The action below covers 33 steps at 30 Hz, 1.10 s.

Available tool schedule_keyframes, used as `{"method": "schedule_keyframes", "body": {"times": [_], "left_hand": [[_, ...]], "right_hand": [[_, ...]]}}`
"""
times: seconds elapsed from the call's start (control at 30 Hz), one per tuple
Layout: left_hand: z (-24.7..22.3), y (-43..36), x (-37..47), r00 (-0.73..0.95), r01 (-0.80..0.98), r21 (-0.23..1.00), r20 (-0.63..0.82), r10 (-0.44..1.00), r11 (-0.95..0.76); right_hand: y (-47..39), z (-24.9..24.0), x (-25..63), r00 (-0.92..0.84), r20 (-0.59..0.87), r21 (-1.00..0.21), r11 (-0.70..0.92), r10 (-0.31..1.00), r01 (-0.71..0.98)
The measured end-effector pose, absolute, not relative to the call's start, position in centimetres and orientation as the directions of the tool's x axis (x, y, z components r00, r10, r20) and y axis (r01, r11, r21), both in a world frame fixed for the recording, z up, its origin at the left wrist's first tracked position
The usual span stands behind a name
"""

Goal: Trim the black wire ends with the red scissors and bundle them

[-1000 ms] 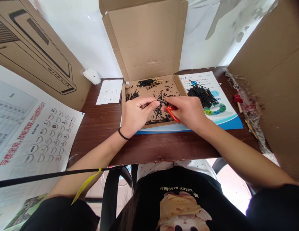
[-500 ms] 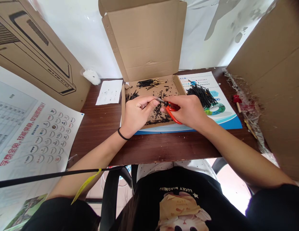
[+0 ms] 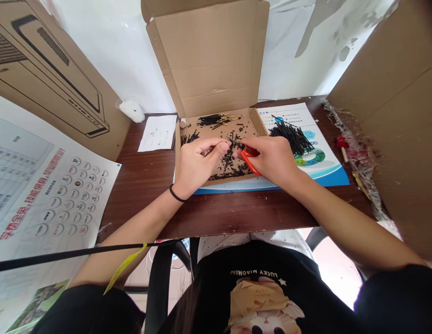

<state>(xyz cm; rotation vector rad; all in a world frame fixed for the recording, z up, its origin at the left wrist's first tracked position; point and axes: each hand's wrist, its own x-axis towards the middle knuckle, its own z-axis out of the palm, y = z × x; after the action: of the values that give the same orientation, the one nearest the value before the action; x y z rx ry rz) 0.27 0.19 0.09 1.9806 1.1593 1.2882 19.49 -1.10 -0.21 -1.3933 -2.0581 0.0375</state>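
Wire piece (image 3: 232,141), thin and black, bridges both hands above the open cardboard box (image 3: 216,93). Both forearms reach forward over the table edge (image 3: 209,218), wrists nearly meeting. The left hand (image 3: 196,164) pinches the wire's near end between curled fingertips; the right hand (image 3: 271,160) is closed around red-handled cutters (image 3: 249,160) whose tip meets the wire.

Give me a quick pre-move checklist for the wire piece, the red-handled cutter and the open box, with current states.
1. Left hand pinching the thin black wire piece: ok.
2. Right hand gripping the red-handled cutter: ok.
3. Cutter tip meeting the wire piece: cannot tell, too small.
4. Work held above the open cardboard box, so scraps fall inside: ok.
5. Uncut black wire pile on the leaflet beside the right hand: ok.
6. Gold-tipped finished pieces at the box's far end, apart from the hands: ok.
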Motion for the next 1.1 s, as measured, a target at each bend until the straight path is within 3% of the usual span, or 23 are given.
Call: {"method": "schedule_keyframes", "body": {"times": [0.23,1.1], "left_hand": [[0.17,0.22,0.22,0.151,0.361,0.803,0.451,0.880,-0.474],[-0.28,0.20,0.40,0.149,0.359,0.809,0.442,0.884,-0.465]], "right_hand": [[-1.33,0.11,19.23,-0.162,0.490,-0.470,0.416,0.857,0.778],[-1.02,-0.47,19.33,-0.238,0.513,-0.354,0.456,0.824,0.817]]}}
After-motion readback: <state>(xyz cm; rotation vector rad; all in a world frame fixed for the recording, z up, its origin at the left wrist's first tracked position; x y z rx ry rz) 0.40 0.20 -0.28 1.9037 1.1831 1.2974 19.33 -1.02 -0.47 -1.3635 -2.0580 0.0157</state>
